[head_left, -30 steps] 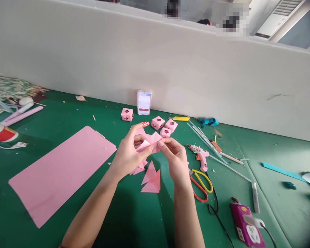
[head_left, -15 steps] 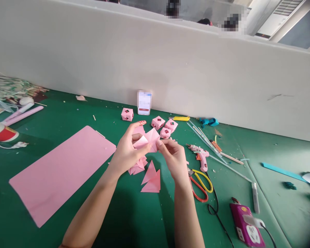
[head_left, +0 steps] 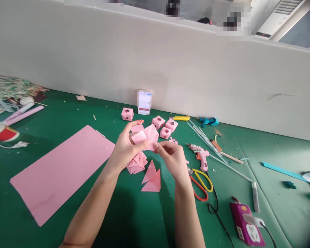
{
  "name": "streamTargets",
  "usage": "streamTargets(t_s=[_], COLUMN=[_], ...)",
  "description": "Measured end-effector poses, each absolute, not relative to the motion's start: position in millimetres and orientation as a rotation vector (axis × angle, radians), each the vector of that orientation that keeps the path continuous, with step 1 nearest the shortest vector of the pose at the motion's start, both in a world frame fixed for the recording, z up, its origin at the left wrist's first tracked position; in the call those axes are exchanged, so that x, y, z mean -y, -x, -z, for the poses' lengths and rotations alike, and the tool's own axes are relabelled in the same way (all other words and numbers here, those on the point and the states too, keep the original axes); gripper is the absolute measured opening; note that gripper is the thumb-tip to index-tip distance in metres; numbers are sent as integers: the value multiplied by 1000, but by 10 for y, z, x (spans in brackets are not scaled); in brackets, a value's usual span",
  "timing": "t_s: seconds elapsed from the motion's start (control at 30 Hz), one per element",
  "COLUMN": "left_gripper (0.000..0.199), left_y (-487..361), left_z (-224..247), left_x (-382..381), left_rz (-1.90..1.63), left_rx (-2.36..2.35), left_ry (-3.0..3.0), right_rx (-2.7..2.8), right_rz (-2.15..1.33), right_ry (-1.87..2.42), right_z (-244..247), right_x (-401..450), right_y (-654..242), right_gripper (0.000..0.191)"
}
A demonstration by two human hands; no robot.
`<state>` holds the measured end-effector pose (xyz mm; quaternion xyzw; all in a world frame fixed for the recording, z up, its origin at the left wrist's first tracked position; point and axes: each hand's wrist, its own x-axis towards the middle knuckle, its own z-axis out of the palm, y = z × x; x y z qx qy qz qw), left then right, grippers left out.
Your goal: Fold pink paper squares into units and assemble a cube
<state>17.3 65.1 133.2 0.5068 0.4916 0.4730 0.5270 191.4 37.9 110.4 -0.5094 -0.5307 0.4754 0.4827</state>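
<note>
A folded pink paper piece is held up between both hands above the green table. My left hand grips its left side, with one fingertip in a red patterned cover raised behind it. The fingers of my right hand pinch its lower right corner. Beneath and beside my left hand lies a pile of folded pink pieces. Two pink paper triangles overlap nearer to me. Behind the hands stand several pink paper boxes with small diamond openings; one sits apart to the left.
A large pink sheet lies left. On the right are scissors, a glue gun with a cable, glue sticks and a purple power adapter. A phone leans on the white partition. A cup stands far left.
The held paper has turned slightly and shows more of its folded face. Both hands have shifted a little to the left, still holding it.
</note>
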Motion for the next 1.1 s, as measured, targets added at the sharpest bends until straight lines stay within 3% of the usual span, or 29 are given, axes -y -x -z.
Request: streamTargets(t_s=[0.73,0.97,1.1], left_gripper=[64,61,59], left_y=[-167,-177,-150], left_z=[-1356,-1346,-1312], left_x=[-627,-641,-665], left_rz=[-1245,-1295,-1315], left_rx=[-1173,-1184,-1186], left_ry=[-1188,-1188,-1218], right_rx=[1315,1351,1373], right_rz=[-1288,-899,-1000], right_ry=[1155,1284,1247], right_z=[-1156,-1171,-1190], right_x=[-352,-309,-294], right_y=[-1892,-1650,-1603], right_gripper=[24,21,22])
